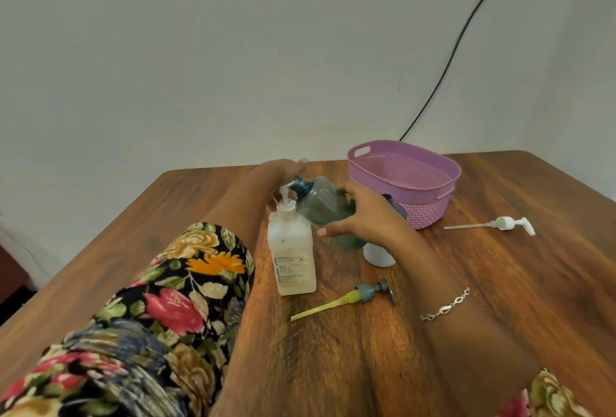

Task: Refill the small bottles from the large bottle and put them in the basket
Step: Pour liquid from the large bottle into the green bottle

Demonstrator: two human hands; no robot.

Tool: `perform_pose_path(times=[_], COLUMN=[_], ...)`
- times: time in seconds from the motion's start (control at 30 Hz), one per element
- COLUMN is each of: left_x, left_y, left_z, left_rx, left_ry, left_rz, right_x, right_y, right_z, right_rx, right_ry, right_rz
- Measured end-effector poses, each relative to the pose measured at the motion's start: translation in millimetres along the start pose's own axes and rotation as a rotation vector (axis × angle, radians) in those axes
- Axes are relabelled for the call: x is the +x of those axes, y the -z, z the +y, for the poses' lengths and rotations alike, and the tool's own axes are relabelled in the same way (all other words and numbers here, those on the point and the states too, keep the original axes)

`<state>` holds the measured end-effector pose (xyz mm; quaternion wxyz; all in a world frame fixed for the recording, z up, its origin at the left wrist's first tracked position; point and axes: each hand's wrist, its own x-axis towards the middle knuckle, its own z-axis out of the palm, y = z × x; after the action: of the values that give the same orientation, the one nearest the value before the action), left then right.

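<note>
The large white bottle (pixel 293 250) stands upright near the middle of the table, with a pump on top. My left hand (pixel 283 168) rests flat on the pump head. My right hand (pixel 360 216) grips a small translucent grey-green bottle (pixel 321 201), tilted so that its open neck lies against the pump nozzle. A small white bottle (pixel 378 255) stands behind my right wrist, mostly hidden. Part of a dark blue bottle (pixel 395 204) shows beside the purple basket (pixel 405 179), which stands at the back right with nothing visible inside.
A grey pump head with a yellow tube (pixel 350 300) lies on the table in front of the large bottle. A white pump with its tube (pixel 500 224) lies right of the basket. A black cable (pixel 456 46) runs down the wall.
</note>
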<state>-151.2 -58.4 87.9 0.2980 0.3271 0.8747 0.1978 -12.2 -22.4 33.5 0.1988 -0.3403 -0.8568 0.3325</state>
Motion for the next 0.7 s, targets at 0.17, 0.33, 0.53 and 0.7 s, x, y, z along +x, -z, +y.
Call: perform_pose_path(times=[0.17, 0.33, 0.53, 0.7], left_x=[18, 24, -4, 9], left_y=[-8, -9, 3, -1], left_z=[-12, -13, 0, -9], left_rx=[0.018, 0.067, 0.012, 0.011], left_ry=[-0.057, -0.085, -0.026, -0.040], left_rz=[0.163, 0.215, -0.003, 0.082], right_x=[1, 0, 0, -1], right_y=[-8, -9, -1, -6], right_z=[6, 7, 0, 3], right_rx=[-0.005, 0.016, 0.051, 0.010], right_ry=[-0.007, 0.002, 0.004, -0.010], right_rz=[-0.005, -0.012, -0.012, -0.009])
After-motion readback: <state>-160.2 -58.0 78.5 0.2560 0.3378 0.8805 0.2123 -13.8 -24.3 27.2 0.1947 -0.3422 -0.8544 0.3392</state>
